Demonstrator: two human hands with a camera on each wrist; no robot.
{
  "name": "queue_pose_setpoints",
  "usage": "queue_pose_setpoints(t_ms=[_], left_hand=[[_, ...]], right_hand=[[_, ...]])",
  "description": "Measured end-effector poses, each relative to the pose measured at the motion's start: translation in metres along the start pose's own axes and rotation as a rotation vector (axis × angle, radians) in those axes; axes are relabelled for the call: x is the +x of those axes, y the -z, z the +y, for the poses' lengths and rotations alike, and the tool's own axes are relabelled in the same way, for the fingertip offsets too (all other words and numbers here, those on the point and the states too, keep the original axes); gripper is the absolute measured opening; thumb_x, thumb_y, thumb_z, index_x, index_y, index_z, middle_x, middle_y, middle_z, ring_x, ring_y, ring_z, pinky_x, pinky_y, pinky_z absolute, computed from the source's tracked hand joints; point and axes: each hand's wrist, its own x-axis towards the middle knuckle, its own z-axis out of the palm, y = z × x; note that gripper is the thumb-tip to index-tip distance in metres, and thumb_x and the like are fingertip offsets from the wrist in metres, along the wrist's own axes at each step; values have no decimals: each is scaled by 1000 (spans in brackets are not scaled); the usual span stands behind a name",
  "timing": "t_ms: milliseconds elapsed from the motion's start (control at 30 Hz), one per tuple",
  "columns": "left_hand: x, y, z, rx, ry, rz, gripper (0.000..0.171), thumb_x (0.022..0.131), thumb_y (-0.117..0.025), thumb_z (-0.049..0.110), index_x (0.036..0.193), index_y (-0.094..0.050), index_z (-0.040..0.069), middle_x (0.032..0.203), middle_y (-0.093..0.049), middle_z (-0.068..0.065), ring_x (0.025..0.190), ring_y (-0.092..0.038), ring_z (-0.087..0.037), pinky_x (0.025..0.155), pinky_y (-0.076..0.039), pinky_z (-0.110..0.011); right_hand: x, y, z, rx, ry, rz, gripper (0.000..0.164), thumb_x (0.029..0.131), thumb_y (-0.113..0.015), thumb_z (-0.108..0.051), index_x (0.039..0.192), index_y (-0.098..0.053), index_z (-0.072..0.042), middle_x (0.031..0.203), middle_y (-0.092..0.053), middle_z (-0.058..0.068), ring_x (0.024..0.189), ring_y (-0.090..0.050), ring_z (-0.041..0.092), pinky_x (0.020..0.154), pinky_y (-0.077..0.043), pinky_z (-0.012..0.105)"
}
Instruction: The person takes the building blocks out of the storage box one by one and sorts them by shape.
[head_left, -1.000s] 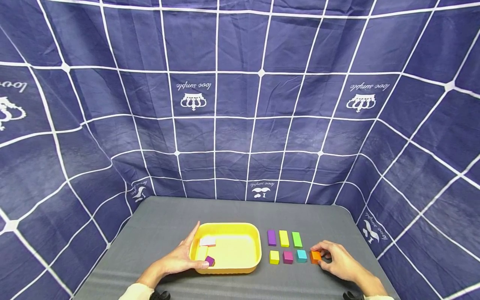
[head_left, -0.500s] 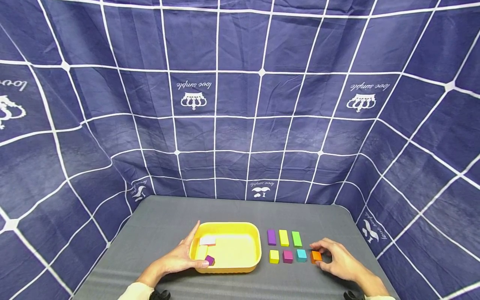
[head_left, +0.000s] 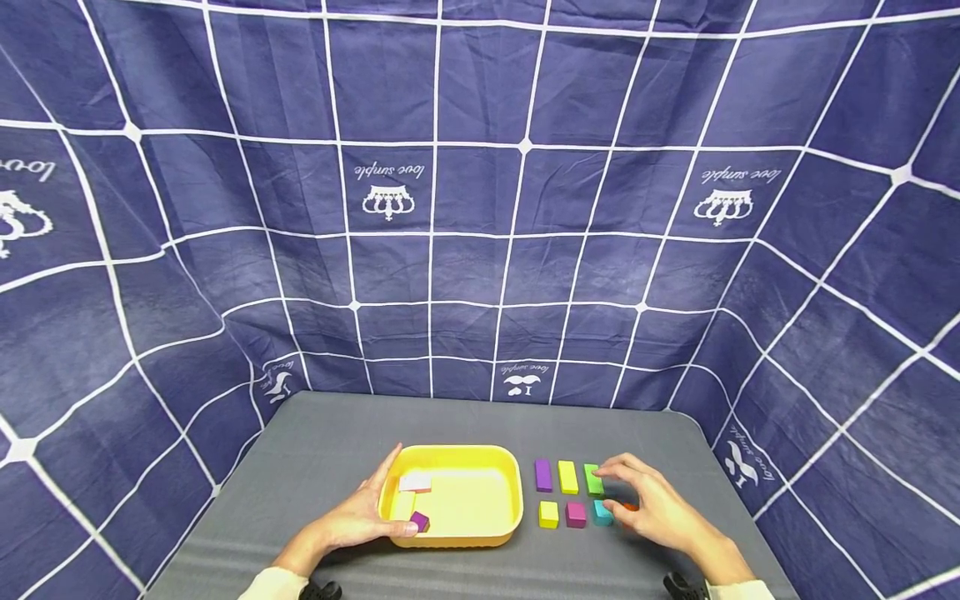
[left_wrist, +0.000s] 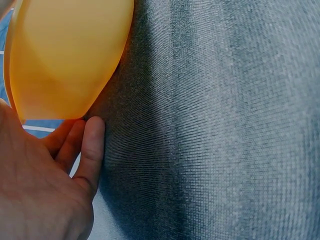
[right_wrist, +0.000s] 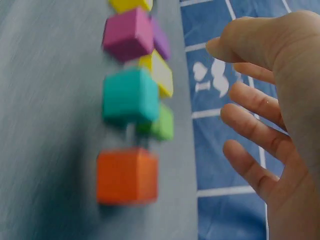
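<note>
My left hand [head_left: 360, 512] holds the left end of a yellow plastic tray [head_left: 461, 541], its thumb over the near rim beside a dark purple block [head_left: 420, 521]. In the left wrist view, its fingers [left_wrist: 91, 142] sit against the tray's outer wall. My right hand [head_left: 648, 504] hovers with nothing in its grasp, thumb and fingers spread over the right end of the block rows. Beneath it are a teal cube [right_wrist: 131, 96], a green block [head_left: 592, 477] and an orange cube [right_wrist: 126, 176], which the hand mostly hides in the head view.
A white block [head_left: 415, 482] and a pale yellow block [head_left: 405, 503] also lie in the tray. Between tray and right hand stand a purple block [head_left: 543, 476], a yellow block [head_left: 567, 477], a yellow cube [head_left: 548, 514] and a magenta cube [head_left: 576, 515]. Blue curtains [head_left: 480, 275] surround the grey table.
My right hand has left the orange cube, moving leftward and slightly away from me over the teal cube and green block. The orange cube stays in place. My left hand and the tray have not moved.
</note>
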Motion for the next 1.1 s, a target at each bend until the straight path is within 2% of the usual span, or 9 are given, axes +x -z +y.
queue_pose_setpoints(t_ms=[100, 333, 433, 633, 733, 767, 900, 1100], left_hand=[[0, 0, 0, 2, -14, -2, 141, 86, -104, 41, 188, -10, 14, 183, -43, -30, 160, -44, -63, 125, -41, -87], [-2, 2, 1, 20, -23, -14, 141, 87, -103, 41, 188, -9, 15, 184, -40, -32, 162, -41, -66, 125, -40, -88], [-1, 1, -3, 10, -46, 5, 142, 85, -104, 44, 188, -9, 17, 181, -43, -33, 158, -44, -67, 123, -40, -89], [0, -4, -9, -4, -99, 71, 140, 82, -103, 49, 189, -15, 27, 173, -50, -37, 150, -51, -69, 115, -45, -90], [0, -2, -8, 2, -78, 43, 140, 84, -102, 49, 189, -13, 24, 177, -46, -36, 154, -48, -69, 119, -44, -89], [0, -1, -6, -25, -56, 24, 142, 83, -104, 47, 188, -13, 21, 179, -44, -36, 157, -45, -69, 122, -40, -91], [-1, 1, 0, 5, -17, -21, 141, 87, -103, 43, 188, -8, 14, 183, -41, -32, 162, -42, -67, 125, -39, -89], [-2, 2, 0, 19, -13, -23, 141, 88, -102, 44, 188, -8, 14, 182, -42, -34, 162, -40, -71, 124, -39, -91]], right_hand=[[15, -4, -11, -2, 24, -14, 58, 83, -102, -4, 132, -81, -26, 131, -77, -10, 117, -78, 12, 99, -68, 39], [56, -19, -39, 62, 127, -59, 54, 89, -98, -4, 136, -81, -22, 131, -78, -5, 121, -78, 14, 104, -67, 42], [77, -26, -54, 104, 155, -115, 49, 93, -95, -5, 139, -81, -18, 131, -78, -2, 122, -78, 16, 107, -67, 43], [114, -42, -80, 139, 158, -252, 45, 101, -89, -11, 145, -78, -13, 137, -76, 0, 125, -77, 21, 111, -66, 42], [132, -54, -87, 161, 150, -298, 46, 103, -87, -13, 148, -77, -12, 138, -76, 0, 124, -78, 26, 110, -65, 39], [137, -58, -89, 167, 148, -313, 46, 104, -86, -13, 149, -76, -13, 139, -76, 0, 124, -78, 26, 110, -64, 38], [156, -75, -96, 200, 149, -384, 47, 106, -83, -15, 152, -75, -14, 143, -76, 3, 131, -77, 29, 117, -62, 38], [181, -103, -108, 171, 195, -464, 49, 108, -83, -20, 155, -73, -10, 148, -76, 6, 130, -77, 24, 117, -62, 35]])
